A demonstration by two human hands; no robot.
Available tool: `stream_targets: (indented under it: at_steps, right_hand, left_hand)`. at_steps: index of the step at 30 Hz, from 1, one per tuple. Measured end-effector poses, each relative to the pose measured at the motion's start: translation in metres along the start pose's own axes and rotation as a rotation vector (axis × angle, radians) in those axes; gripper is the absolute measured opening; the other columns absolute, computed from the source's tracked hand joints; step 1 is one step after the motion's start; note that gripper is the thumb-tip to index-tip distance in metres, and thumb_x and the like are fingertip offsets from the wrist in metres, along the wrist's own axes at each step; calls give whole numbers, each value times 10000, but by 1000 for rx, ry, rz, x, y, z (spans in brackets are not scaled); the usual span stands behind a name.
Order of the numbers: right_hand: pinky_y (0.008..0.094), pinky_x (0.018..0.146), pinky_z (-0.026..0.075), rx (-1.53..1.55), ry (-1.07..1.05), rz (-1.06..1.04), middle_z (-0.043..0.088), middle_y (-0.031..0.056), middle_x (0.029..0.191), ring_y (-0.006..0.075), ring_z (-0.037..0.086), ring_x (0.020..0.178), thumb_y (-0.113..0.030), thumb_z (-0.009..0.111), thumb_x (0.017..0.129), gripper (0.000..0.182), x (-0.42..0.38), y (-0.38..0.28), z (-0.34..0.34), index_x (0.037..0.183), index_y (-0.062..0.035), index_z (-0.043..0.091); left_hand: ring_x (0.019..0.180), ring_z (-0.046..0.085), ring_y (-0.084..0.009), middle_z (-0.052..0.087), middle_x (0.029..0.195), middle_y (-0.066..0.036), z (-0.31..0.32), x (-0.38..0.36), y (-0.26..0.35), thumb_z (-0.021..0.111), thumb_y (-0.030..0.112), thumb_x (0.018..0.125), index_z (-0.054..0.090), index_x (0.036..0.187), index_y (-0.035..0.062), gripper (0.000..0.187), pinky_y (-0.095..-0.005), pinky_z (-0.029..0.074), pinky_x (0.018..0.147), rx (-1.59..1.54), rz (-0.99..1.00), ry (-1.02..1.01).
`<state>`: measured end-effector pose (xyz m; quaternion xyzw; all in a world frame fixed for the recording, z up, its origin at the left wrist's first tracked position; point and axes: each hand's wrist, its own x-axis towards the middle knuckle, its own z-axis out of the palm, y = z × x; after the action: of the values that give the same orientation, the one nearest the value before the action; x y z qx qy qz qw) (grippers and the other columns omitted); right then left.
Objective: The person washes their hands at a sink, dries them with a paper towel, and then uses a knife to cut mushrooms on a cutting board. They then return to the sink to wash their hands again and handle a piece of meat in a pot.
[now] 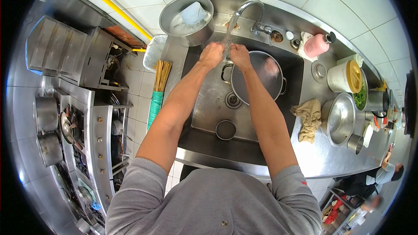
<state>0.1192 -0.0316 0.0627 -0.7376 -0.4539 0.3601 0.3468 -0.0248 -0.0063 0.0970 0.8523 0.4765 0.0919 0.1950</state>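
Note:
Both of my hands are held up close together at the running water [227, 39] below the curved faucet [250, 3]. My left hand [212, 55] is curled closed at the left of the stream. Just right of the stream, my right hand [240, 55] is closed too, its fingers bent inward. Whatever lies in them, if anything, is hidden. Below my right hand and forearm stands a large two-handled pot [272, 85] in the steel sink [204, 117]. A small round container [225, 129] sits on the sink floor near the drain [233, 100].
Left of the faucet stands a metal pot [187, 39] with suds and a light-blue cloth [193, 13]. On the right counter are a pink pump bottle [317, 45], a tan rag [307, 117], a steel bowl [339, 119] and a white tub [344, 77]. Another person [379, 178] is at far right.

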Motion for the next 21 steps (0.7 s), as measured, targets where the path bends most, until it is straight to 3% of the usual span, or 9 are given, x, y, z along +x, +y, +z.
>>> stream_targets:
  at_steps: [11,14,17,21]
  right_hand:
    - [513,850,485,-112,-30,-87,673,269,974,459,636,974,-388,499,954,402,-6,-28,-7,963,-52,721]
    - [461,771,507,-94,0,-81,672,246,842,426,672,853,-331,551,924,354,-6,-34,-2,894,-15,707]
    - [492,794,509,-48,-26,-124,687,248,889,424,671,901,-313,582,864,304,9,-21,6,878,-50,732]
    - [483,794,516,-39,-44,-118,685,254,863,414,677,886,-261,613,811,264,5,-32,-4,829,-23,727]
  left_hand:
    - [1021,638,-383,682,1037,-211,2,-1,0,621,-6,746,700,926,-10,197,-459,521,907,50,20,26]
    - [1009,649,-387,689,1011,-225,4,0,-1,623,-5,741,711,909,-8,189,-461,531,888,44,19,35]
    - [984,663,-395,694,982,-240,1,0,0,618,-7,740,722,894,-5,186,-465,541,866,36,-16,8]
    - [963,672,-399,691,967,-254,4,1,-3,602,-9,748,730,901,2,200,-468,544,853,58,-25,-17]
